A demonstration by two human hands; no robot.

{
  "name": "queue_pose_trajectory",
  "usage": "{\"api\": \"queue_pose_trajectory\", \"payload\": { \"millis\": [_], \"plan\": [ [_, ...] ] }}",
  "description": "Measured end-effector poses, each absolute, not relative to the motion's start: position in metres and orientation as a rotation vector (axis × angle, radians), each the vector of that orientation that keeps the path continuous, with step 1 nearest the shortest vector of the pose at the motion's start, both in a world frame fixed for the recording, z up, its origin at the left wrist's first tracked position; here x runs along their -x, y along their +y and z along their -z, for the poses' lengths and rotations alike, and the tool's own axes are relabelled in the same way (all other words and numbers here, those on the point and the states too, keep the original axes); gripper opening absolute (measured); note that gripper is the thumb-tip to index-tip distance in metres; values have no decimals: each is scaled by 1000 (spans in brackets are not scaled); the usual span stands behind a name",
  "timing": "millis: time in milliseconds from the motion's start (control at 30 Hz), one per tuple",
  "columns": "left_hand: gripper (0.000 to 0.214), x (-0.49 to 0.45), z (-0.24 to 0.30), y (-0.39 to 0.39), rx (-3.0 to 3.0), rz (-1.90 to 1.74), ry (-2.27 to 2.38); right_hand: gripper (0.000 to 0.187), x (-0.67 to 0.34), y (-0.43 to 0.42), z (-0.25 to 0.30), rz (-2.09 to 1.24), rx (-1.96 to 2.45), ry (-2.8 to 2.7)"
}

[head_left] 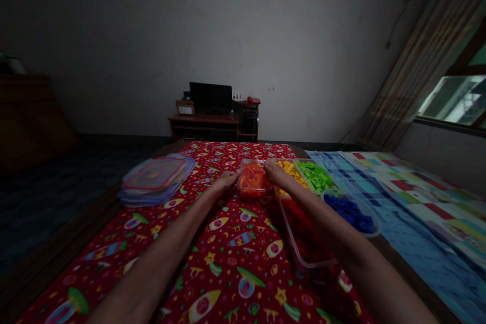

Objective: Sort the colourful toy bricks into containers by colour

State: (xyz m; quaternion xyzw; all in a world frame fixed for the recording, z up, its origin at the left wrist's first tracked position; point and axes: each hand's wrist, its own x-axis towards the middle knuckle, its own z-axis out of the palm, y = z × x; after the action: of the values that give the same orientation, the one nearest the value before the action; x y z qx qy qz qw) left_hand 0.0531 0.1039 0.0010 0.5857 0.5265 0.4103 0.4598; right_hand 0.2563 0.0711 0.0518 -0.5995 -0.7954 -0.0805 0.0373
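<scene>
A clear plastic container of orange pieces (253,181) stands on the red patterned tablecloth (235,258), far from me. My left hand (227,180) grips its left side and my right hand (274,172) grips its right side, fingers closed on the walls. Right of it stand a container of yellow pieces (291,172) and one of green pieces (315,176). Nearer me, under my right forearm, lies a container of red pieces (306,238). A round container of blue pieces (353,212) sits at the right edge.
A stack of container lids (155,179) lies at the left of the cloth. A blue checked mat (402,223) and a colourful mat (429,197) cover the floor at the right. A desk with a dark monitor (211,97) stands against the far wall.
</scene>
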Motion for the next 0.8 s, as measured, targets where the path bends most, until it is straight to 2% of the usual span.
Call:
{"api": "queue_pose_trajectory", "payload": {
  "millis": [300, 567, 800],
  "plan": [
    [50, -60, 8, 111, -1478, -1064, 1339, 42, -255, 83, -36, 245, 1754, -2412],
    [48, -42, 3, 106, -1500, -1151, 1481, 35, -237, 87, -29, 230, 1756, -2418],
    [43, -34, -5, 98, -1516, -1142, 1549, 38, -257, 68, -39, 258, 1953, -2291]
  ]
}}
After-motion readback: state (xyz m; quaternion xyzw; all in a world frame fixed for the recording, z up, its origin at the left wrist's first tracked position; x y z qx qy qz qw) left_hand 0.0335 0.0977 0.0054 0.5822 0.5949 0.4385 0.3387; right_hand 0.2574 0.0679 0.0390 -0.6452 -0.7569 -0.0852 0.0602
